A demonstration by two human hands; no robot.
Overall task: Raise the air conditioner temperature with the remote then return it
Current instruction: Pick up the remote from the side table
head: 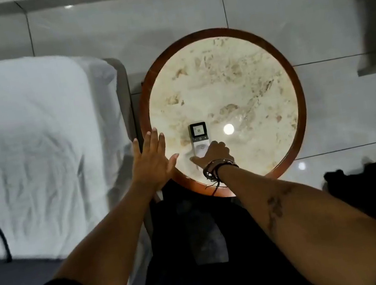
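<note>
Remote (198,135): lying flat on the round marble bench (234,80), near side, screen lit, pointing to the far end.
Right hand (213,154): fingers curled over the remote's near end, touching it; can't tell if it's properly gripped.
Left hand (152,157): wide, fingers spread, holding nothing, over the bench's left rim.
Bed (27,143): white sheets, just left of the bench.

Dim, soft picture; lamp glare on table (219,68).

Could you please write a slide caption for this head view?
Right hand on the remote lying on a round marble-topped table; left hand open beside the bed.
</note>
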